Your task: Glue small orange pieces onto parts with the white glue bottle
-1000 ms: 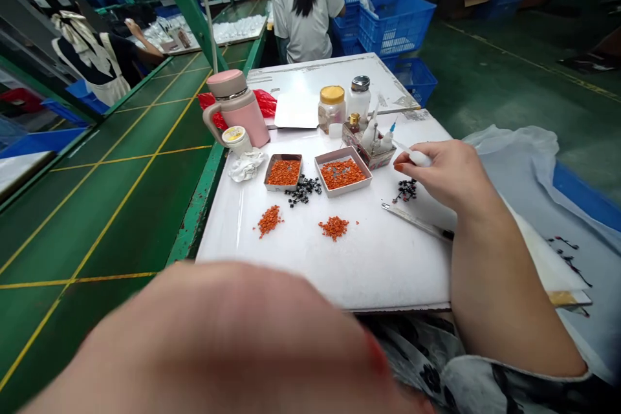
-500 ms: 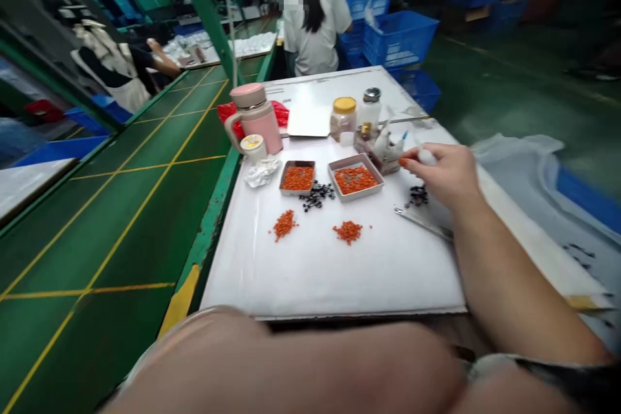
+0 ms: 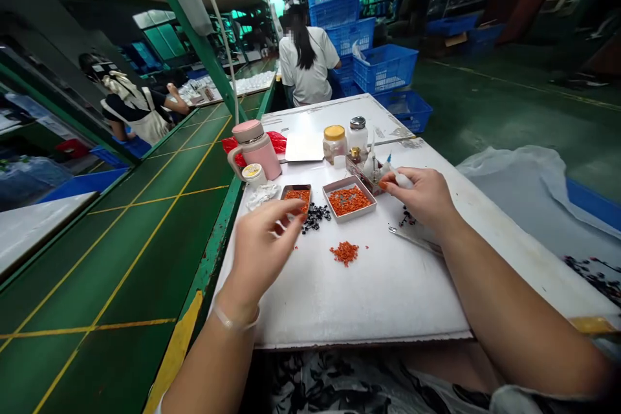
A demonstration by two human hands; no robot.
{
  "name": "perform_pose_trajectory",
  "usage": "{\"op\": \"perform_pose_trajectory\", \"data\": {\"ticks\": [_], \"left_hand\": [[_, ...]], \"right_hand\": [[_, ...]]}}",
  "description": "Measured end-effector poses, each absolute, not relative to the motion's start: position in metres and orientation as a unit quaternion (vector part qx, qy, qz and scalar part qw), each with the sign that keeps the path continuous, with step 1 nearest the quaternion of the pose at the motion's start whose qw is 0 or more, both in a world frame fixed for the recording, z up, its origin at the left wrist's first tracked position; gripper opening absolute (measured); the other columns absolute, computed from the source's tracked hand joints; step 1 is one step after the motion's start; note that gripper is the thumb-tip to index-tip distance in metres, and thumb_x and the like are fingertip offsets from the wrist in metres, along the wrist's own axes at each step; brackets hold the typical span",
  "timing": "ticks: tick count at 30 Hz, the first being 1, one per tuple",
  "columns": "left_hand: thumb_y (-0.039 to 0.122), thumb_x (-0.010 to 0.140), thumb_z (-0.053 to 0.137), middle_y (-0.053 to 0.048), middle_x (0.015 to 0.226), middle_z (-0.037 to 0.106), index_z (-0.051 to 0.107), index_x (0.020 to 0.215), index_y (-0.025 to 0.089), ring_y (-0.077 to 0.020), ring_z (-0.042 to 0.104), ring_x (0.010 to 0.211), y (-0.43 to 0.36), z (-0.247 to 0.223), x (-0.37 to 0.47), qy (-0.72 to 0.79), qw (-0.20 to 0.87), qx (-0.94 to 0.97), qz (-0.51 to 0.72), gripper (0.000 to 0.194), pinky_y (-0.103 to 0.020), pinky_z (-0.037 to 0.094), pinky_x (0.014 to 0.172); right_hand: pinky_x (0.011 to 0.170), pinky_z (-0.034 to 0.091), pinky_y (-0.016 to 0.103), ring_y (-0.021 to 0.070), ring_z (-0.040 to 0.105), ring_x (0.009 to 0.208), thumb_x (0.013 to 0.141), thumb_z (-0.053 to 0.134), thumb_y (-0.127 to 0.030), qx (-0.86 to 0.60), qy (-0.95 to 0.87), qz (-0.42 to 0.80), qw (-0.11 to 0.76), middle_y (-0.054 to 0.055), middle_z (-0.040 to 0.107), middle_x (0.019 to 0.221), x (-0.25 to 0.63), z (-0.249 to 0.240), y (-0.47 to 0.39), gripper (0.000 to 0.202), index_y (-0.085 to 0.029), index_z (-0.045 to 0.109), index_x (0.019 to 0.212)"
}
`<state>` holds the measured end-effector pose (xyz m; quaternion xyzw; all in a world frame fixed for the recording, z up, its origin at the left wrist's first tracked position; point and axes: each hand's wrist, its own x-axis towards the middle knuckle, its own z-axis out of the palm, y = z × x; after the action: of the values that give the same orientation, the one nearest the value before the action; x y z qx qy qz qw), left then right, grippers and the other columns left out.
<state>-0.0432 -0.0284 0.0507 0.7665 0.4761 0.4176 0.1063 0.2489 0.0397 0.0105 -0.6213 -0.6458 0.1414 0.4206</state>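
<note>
My right hand [image 3: 427, 197] is closed around a small white squeeze bottle [image 3: 402, 179], and a blue tip shows just beyond it. My left hand [image 3: 264, 239] hovers over the table's left side, fingers curved and thumb apart, with nothing visible in it. Near its fingertips lie small black stemmed pieces [image 3: 316, 217]. Behind them, orange bits fill a small dark box [image 3: 297, 191], partly covered by the hand. A larger white box [image 3: 350, 198] also holds orange bits. A loose orange pile [image 3: 345, 252] lies in front. Tweezers [image 3: 412, 240] rest below my right hand.
A pink thermos [image 3: 257, 152], a yellow-lidded jar [image 3: 334, 144], a silver-lidded jar [image 3: 358, 134] and a holder of small bottles [image 3: 366, 174] stand behind. A green conveyor [image 3: 126, 239] runs along the left. Blue crates [image 3: 385, 68] and two people are farther off.
My left hand has come up from the blurred lower edge to above the table, hiding the left orange pile. My right hand keeps its hold on the bottle. The camera view has tilted up.
</note>
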Motion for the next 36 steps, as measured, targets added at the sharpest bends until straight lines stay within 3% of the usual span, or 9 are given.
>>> {"op": "perform_pose_trajectory", "data": {"ticks": [2,4,7,13,18,23,27,30,36], "left_hand": [[0.026,0.088,0.062,-0.006,0.095,0.074,0.076,0.099,0.023,-0.0208,0.068,0.085,-0.007,0.040,-0.033,0.537,0.030,0.801,0.264,0.018,-0.030,0.051,0.073],[0.025,0.087,0.062,-0.007,0.094,0.073,0.076,0.098,0.023,-0.0236,0.067,0.089,0.008,0.028,-0.025,0.572,-0.016,0.805,0.157,0.018,-0.031,0.049,0.071],[0.023,0.087,0.061,-0.008,0.092,0.071,0.075,0.093,0.021,-0.0254,0.067,0.087,0.018,0.015,-0.017,0.591,-0.040,0.802,0.078,0.016,-0.032,0.047,0.066],[0.019,0.090,0.053,-0.006,0.094,0.070,0.073,0.092,0.022,-0.0223,0.066,0.087,0.022,0.008,-0.017,0.589,-0.034,0.804,0.069,0.020,-0.029,0.043,0.062],[0.020,0.092,0.051,-0.004,0.100,0.069,0.070,0.095,0.022,-0.0197,0.065,0.085,0.023,0.005,-0.028,0.588,-0.011,0.796,0.140,0.019,-0.029,0.043,0.065],[0.019,0.090,0.054,-0.003,0.099,0.070,0.067,0.092,0.021,-0.0173,0.064,0.084,0.021,0.005,-0.037,0.566,0.102,0.775,0.264,0.014,-0.029,0.045,0.072],[0.026,0.089,0.057,-0.002,0.080,0.071,0.065,0.089,0.018,-0.0144,0.062,0.069,0.019,0.009,-0.037,0.561,0.305,0.676,0.367,0.011,-0.026,0.046,0.064],[0.026,0.085,0.063,-0.003,0.079,0.072,0.064,0.090,0.017,-0.0143,0.065,0.071,0.017,0.012,-0.033,0.530,0.446,0.593,0.411,0.011,-0.023,0.046,0.060],[0.022,0.077,0.075,-0.003,0.085,0.072,0.070,0.099,0.018,-0.0111,0.065,0.075,0.015,0.009,-0.021,0.491,0.552,0.518,0.431,0.023,-0.017,0.046,0.059]], "right_hand": [[0.072,0.045,0.031,0.0221,0.067,0.077,0.077,0.064,-0.035,-0.620,-0.653,0.153,0.408,0.003,0.076,0.078,0.245,0.010,0.038,0.022,-0.020,0.077,0.086],[0.071,0.044,0.031,0.0223,0.067,0.076,0.078,0.064,-0.038,-0.616,-0.662,0.162,0.396,0.003,0.075,0.077,0.243,0.008,0.036,0.023,-0.021,0.077,0.086],[0.064,0.042,0.030,0.0220,0.066,0.072,0.078,0.063,-0.041,-0.615,-0.667,0.173,0.383,0.003,0.074,0.076,0.242,0.007,0.035,0.025,-0.021,0.076,0.086],[0.056,0.038,0.029,0.0149,0.051,0.051,0.079,0.064,-0.039,-0.613,-0.670,0.163,0.384,-0.002,0.063,0.058,0.241,0.008,0.032,0.021,-0.022,0.076,0.083],[0.067,0.045,0.030,0.0192,0.065,0.070,0.081,0.064,-0.032,-0.584,-0.691,0.162,0.394,0.000,0.075,0.079,0.237,0.009,0.029,0.016,-0.023,0.076,0.088],[0.071,0.049,0.031,0.0220,0.070,0.077,0.082,0.063,-0.030,-0.565,-0.709,0.170,0.386,0.002,0.078,0.084,0.235,0.006,0.029,0.015,-0.024,0.076,0.088],[0.072,0.051,0.032,0.0225,0.071,0.078,0.083,0.064,-0.032,-0.566,-0.709,0.174,0.384,0.002,0.078,0.086,0.237,0.004,0.029,0.015,-0.024,0.075,0.088],[0.073,0.051,0.032,0.0225,0.071,0.080,0.084,0.064,-0.034,-0.566,-0.707,0.175,0.385,0.002,0.078,0.088,0.236,0.002,0.029,0.014,-0.024,0.075,0.087],[0.074,0.053,0.030,0.0193,0.071,0.079,0.087,0.065,-0.038,-0.505,-0.735,0.231,0.389,0.001,0.077,0.087,0.219,0.004,0.021,0.015,-0.026,0.074,0.088]]}}
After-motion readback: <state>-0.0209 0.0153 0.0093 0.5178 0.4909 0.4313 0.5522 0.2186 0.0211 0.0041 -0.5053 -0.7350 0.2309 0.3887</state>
